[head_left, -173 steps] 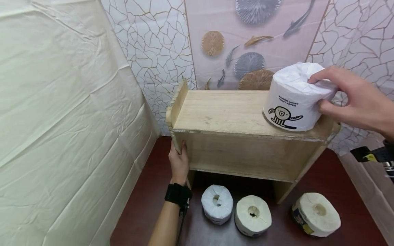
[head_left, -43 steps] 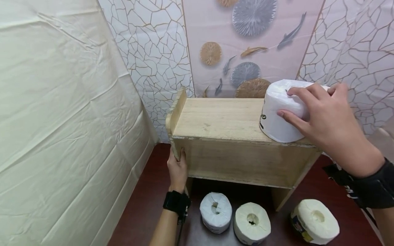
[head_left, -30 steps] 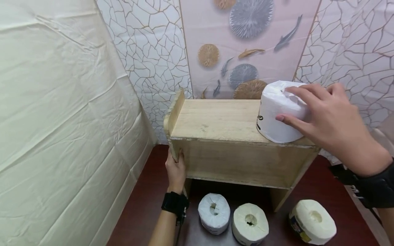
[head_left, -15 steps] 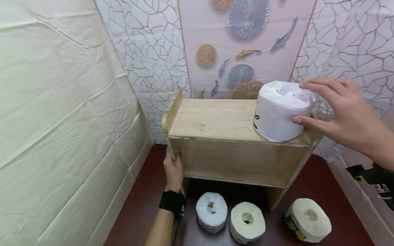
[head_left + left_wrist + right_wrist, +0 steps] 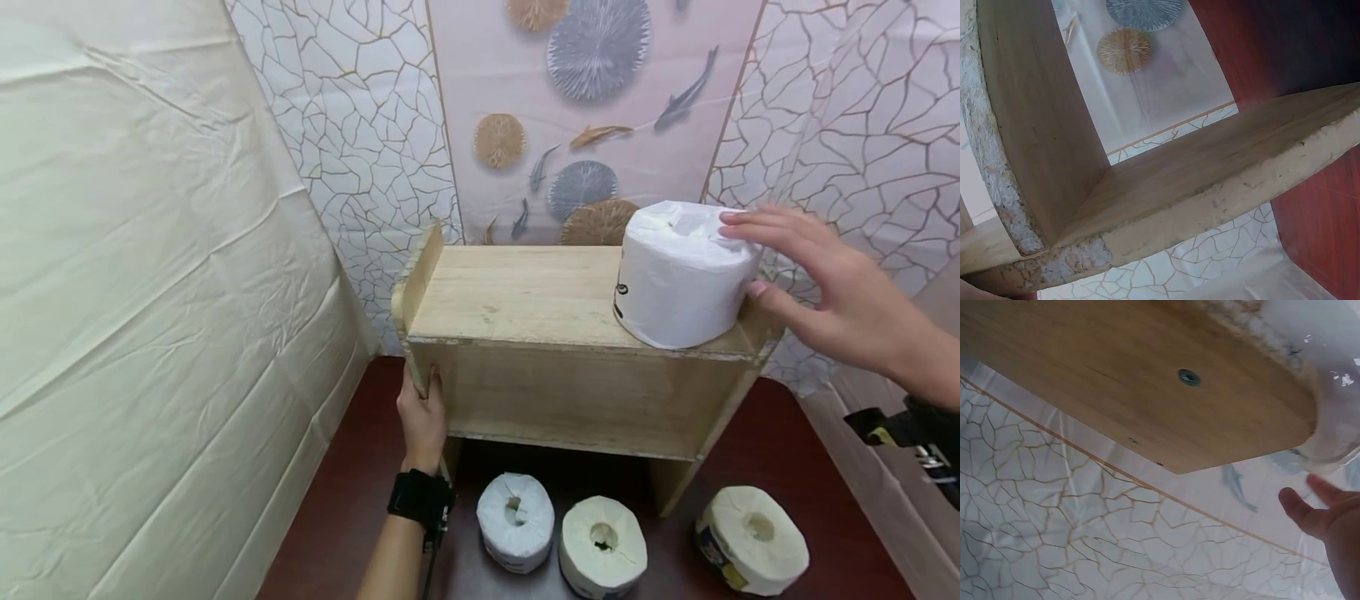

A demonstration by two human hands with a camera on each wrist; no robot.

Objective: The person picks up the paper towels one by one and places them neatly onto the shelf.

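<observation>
A small wooden shelf (image 5: 517, 292) stands on the dark red table, its upper board bearing a white wrapped toilet roll (image 5: 678, 287) at the right end. Only part of the roll's black print shows, at its left edge. My right hand (image 5: 840, 279) is at the roll's right side, fingers extended over its top and thumb near its side; firm contact cannot be made out. In the right wrist view, fingertips (image 5: 1297, 503) appear close to the roll's edge. My left hand (image 5: 423, 421) grips the shelf's left side panel (image 5: 418, 292), whose edge fills the left wrist view.
Three more wrapped toilet rolls stand on the table (image 5: 337, 517) before the shelf: a white one (image 5: 498, 525), a cream one (image 5: 581, 558) and another cream one (image 5: 738, 554) at the right. A pale cloth (image 5: 150, 317) hangs left; a patterned curtain (image 5: 375, 150) hangs behind.
The roll's printed figure has turned from the front to its left edge. My right hand has loosened and drawn back rightward from the roll. The left hand keeps its grip on the shelf.
</observation>
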